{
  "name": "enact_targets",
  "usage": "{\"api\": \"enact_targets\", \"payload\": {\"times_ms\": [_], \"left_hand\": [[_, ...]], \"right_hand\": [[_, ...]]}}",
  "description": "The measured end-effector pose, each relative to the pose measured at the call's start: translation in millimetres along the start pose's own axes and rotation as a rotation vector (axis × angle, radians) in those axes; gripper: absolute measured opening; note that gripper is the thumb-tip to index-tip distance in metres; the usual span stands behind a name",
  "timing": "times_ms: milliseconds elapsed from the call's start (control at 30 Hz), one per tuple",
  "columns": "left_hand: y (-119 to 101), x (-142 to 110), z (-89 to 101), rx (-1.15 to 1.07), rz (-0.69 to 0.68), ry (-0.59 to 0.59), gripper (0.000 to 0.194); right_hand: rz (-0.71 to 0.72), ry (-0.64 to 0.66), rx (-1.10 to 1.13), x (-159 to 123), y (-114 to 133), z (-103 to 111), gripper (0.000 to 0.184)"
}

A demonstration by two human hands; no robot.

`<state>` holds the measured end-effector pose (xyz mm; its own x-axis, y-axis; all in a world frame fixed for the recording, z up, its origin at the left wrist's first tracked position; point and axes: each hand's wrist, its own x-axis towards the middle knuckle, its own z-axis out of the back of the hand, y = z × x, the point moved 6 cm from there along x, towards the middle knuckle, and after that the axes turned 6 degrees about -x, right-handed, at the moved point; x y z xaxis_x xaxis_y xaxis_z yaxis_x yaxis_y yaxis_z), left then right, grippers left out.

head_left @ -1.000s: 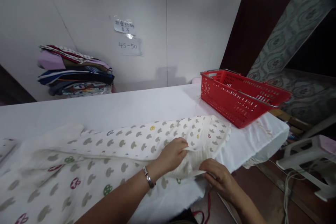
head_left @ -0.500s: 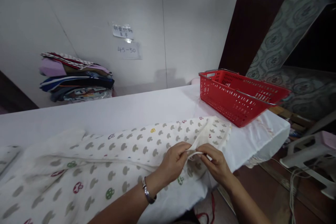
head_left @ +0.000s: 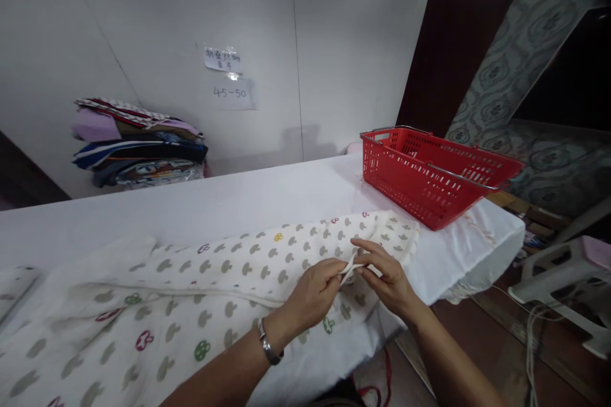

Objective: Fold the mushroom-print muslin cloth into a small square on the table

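A white cloth garment printed with grey, red, green and yellow mushrooms lies spread along the table, its exact kind unclear. My left hand, with a silver bracelet at the wrist, pinches a pale band or edge of the garment between thumb and fingers. Close beside it on the right, my right hand grips the same pale edge with thumb and fingertips, one finger raised. A short twisted loop of this edge shows between the two hands.
A red plastic basket with metal handles stands at the right end of the white-covered table. Folded clothes are piled behind the table at left. A pale stool and cables are on the floor at right.
My right hand has risen slightly and turned, lifting a finger. The pale edge between my hands is now bunched and twisted closer together. My left hand stays almost in place.
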<state>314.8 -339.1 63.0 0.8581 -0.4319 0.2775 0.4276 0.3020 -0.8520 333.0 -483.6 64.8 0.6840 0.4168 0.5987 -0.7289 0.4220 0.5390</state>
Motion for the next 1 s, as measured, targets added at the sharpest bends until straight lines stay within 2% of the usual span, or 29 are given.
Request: {"api": "enact_targets", "payload": {"times_ms": [100, 200, 333, 467, 567, 767, 1000], "left_hand": [[-1.8, -0.3, 1.2, 0.022, 0.006, 0.0, 0.024], [-6.2, -1.7, 1.3, 0.039, -0.001, 0.029, 0.025], [-7.1, -3.9, -1.3, 0.083, -0.031, 0.052, 0.021], [8.0, -7.6, 0.7, 0.319, -0.042, -0.076, 0.039], [19.1, -14.0, 4.9, 0.472, -0.064, -0.153, 0.038], [27.1, -32.6, 19.3, 0.618, -0.163, -0.257, 0.037], [38.4, -57.4, 38.5, 0.715, -0.197, -0.371, 0.034]], "right_hand": [[-0.067, 0.045, 0.073, 1.6, -4.5, -1.1, 0.024], [-0.07, 0.076, 0.088, 4.3, -4.9, -0.8, 0.036], [-0.048, 0.137, 0.065, 10.7, -0.4, 0.6, 0.018], [-0.058, 0.135, 0.072, 15.4, 1.4, 5.4, 0.013], [-0.106, 0.134, 0.067, 15.6, -2.9, 7.2, 0.011], [-0.206, 0.125, 0.041, 14.0, -14.0, 9.0, 0.016], [-0.389, 0.054, 0.205, 14.9, -30.2, 14.6, 0.026]]}}
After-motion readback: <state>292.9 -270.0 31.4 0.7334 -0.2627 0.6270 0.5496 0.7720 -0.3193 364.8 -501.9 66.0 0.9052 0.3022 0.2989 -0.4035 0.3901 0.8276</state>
